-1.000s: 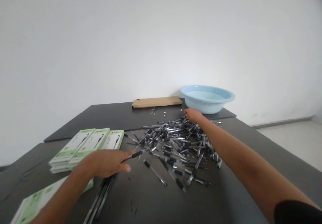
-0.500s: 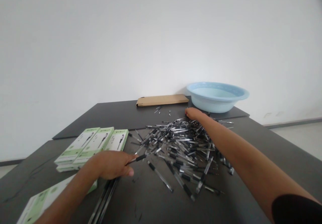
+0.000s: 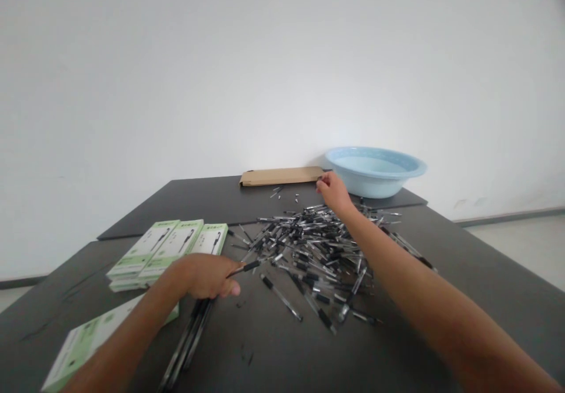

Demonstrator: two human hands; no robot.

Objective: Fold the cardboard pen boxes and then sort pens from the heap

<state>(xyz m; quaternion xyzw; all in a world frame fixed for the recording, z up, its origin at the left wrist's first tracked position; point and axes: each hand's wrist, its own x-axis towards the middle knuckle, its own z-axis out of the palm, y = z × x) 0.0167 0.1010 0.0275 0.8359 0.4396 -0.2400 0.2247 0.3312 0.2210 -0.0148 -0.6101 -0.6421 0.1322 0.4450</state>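
My left hand [image 3: 214,275] is closed around a clear pen with a black grip [image 3: 247,267], its tip end pointing toward the pile. Several more pens [image 3: 188,343] reach out from beneath this hand toward me; whether the hand grips them too is hidden. My right hand [image 3: 333,190] is stretched over the far side of a large heap of loose pens [image 3: 318,243]. Its fingers are pinched together, with a small dark speck at the tips that I cannot make out.
White-and-green pen boxes [image 3: 165,249] are stacked at the left, with another box [image 3: 95,337] nearer me. A flat brown cardboard piece [image 3: 280,176] and a light blue basin [image 3: 375,172] stand at the back by the wall. Tiny loose parts [image 3: 288,196] lie before the cardboard.
My right hand has lifted a little off the far edge of the heap, its fingers coming into view. The left hand keeps hold of the pen. The view has shifted slightly.
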